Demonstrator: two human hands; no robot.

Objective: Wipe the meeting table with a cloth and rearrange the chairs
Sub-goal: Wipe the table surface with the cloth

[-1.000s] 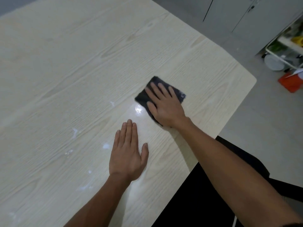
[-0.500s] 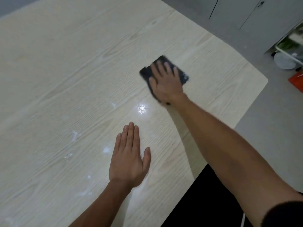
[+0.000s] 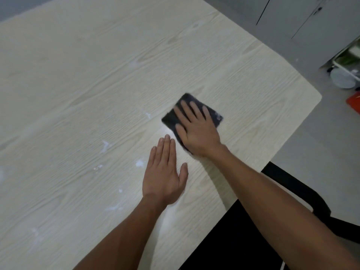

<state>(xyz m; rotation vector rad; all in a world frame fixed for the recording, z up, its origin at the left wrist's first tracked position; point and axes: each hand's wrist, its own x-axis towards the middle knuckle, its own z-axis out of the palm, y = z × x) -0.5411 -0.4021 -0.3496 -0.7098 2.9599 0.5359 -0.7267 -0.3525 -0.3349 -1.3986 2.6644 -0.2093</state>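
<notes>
A dark folded cloth [image 3: 213, 114] lies flat on the pale wood-grain meeting table [image 3: 87, 84], near its right side. My right hand [image 3: 196, 129] presses down on the cloth with straight, spread fingers and covers most of it. My left hand [image 3: 164, 174] rests flat on the bare tabletop just in front of the cloth, fingers together and straight. White smears [image 3: 105, 146] and specks dot the surface to the left of both hands. A black chair [image 3: 303, 193] shows partly under my right forearm at the table's near right edge.
Grey cabinet doors [image 3: 292, 18] stand beyond the table's far right corner. A white rack [image 3: 348, 61] with green items, a pale round container [image 3: 341, 78] and a red object [image 3: 354, 101] sit on the grey floor at the right.
My right hand pushed the cloth away across the table, then drew it back toward me; it now lies close to my left hand, which has stayed flat in place.
</notes>
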